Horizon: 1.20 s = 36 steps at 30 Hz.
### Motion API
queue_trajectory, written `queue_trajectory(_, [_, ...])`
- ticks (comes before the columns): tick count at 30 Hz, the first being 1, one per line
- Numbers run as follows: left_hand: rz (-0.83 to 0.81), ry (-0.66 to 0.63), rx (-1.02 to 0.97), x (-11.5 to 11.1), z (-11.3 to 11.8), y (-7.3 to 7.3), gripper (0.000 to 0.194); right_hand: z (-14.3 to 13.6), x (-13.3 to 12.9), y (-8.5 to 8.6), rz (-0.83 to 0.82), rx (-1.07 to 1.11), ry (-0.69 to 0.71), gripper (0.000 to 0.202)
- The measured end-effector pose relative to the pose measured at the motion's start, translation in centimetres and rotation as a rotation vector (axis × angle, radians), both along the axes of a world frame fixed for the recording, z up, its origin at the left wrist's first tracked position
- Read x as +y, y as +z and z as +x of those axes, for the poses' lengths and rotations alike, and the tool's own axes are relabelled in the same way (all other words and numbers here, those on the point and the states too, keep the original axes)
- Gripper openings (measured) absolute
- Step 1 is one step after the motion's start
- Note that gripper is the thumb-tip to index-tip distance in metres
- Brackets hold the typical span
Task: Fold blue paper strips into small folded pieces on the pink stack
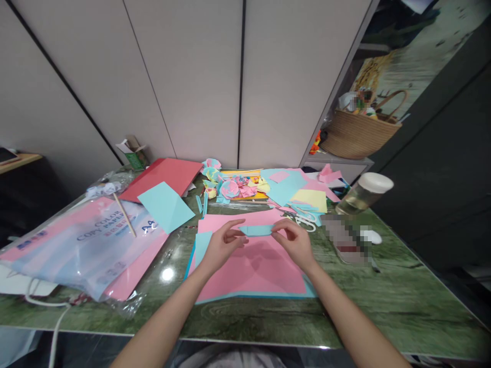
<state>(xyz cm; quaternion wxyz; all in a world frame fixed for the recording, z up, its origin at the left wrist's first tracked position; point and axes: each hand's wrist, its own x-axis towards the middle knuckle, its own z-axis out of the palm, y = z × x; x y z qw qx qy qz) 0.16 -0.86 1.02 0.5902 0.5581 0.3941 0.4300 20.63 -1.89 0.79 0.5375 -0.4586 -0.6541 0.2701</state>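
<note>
A narrow folded strip of light blue paper is held just above a pink sheet. At its right end, the thumb and fingers of my right hand pinch it. My left hand has its index finger along the strip's upper edge and its thumb below, around the left end. The pink sheet lies on a stack with blue sheets showing at the edges. Behind the strip, white scissor handles show partly beside small paper pieces.
Crumpled paper flowers lie at the back, near loose blue sheets. On the left are a red folder, a blue sheet and a plastic paper pack. A lidded bottle and a blurred phone-like item stand right.
</note>
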Motion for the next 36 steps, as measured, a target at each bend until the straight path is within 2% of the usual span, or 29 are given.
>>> queue_trajectory(7, [0.042,0.076,0.083,0.5,0.2,-1.3,0.026,0.0,0.1,-0.3,-0.014,-0.081,0.018,0.005])
queue_trajectory(12, [0.054,0.102,0.044,0.8,0.2,-1.9,0.031,0.1,0.4,-0.4,-0.086,-0.188,0.024,0.009])
queue_trajectory(14, [0.069,0.106,0.001,0.9,0.3,-2.0,0.025,0.1,0.5,-0.6,-0.102,-0.21,0.025,0.009])
queue_trajectory(20, [0.097,0.103,0.059,0.9,0.3,-2.0,0.012,0.3,0.7,-1.0,-0.091,-0.18,0.019,0.006])
queue_trajectory(26, [0.086,0.098,0.125,0.8,0.2,-1.8,0.016,0.6,0.8,-1.1,-0.05,-0.137,0.014,0.004])
queue_trajectory(36, [0.132,0.196,0.135,0.1,0.5,-1.1,0.012,0.3,0.6,-0.4,-0.026,-0.011,0.071,0.006])
